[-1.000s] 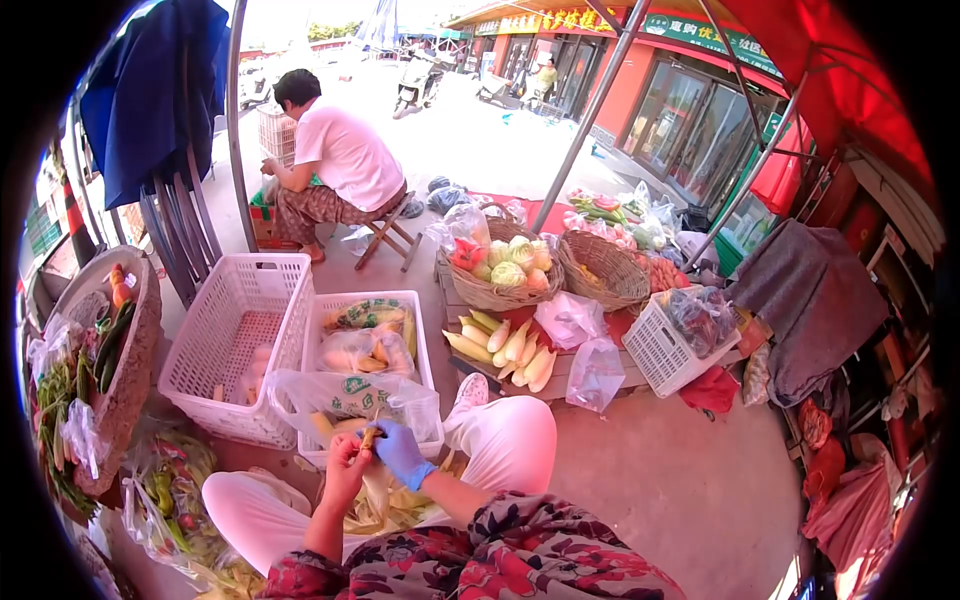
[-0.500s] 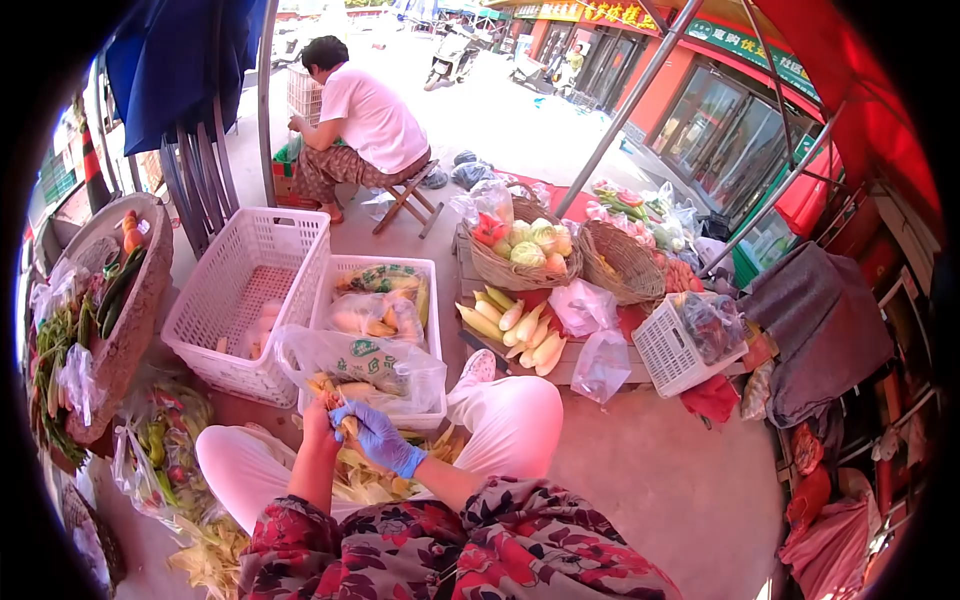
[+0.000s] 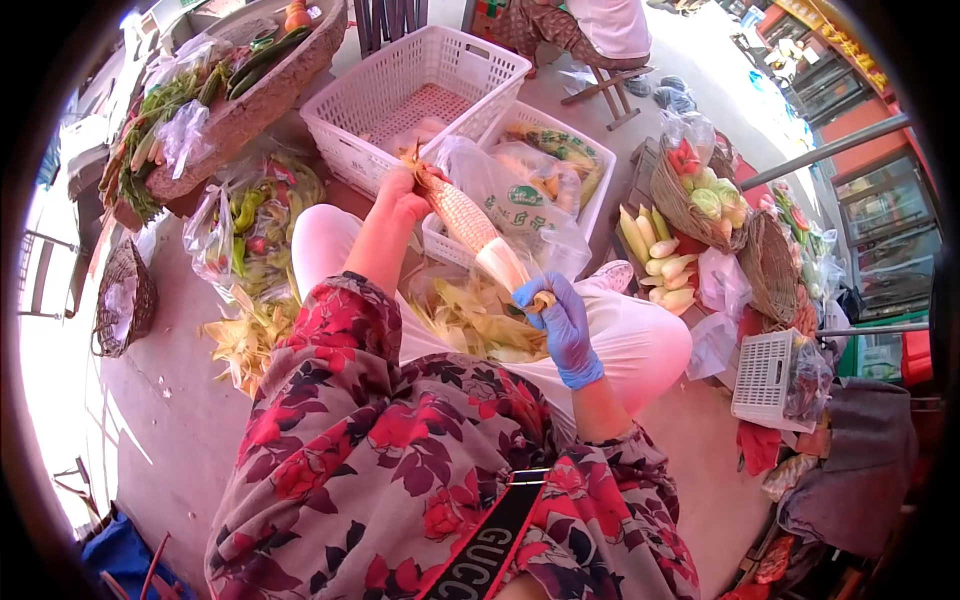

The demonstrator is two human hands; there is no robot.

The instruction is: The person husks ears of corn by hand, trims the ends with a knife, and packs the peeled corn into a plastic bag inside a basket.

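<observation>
An ear of corn (image 3: pixel 462 218) stretches at a slant between my two hands, its kernels bare toward the tip and a pale husk (image 3: pixel 503 264) still around its lower part. My bare left hand (image 3: pixel 402 196) is closed around the tip end, where brown silk sticks out. In a blue glove, my right hand (image 3: pixel 560 322) grips the stalk end. Beneath the ear, a heap of loose yellow-green husks (image 3: pixel 478 320) lies between my legs. Just beyond it, a clear plastic bag (image 3: pixel 520 205) with green print drapes over a white bin.
A white lattice crate (image 3: pixel 420 92) stands ahead, beside the white bin (image 3: pixel 603 165) of bagged corn. Husked corn (image 3: pixel 655 255) and a vegetable basket (image 3: pixel 690 205) lie right. At left are bagged peppers (image 3: pixel 255 225) and a wide vegetable basket (image 3: pixel 250 120). A person (image 3: pixel 570 30) sits ahead.
The view has tipped downward and turned. My hands, close together before, are now far apart, with the bared ear of corn showing between them.
</observation>
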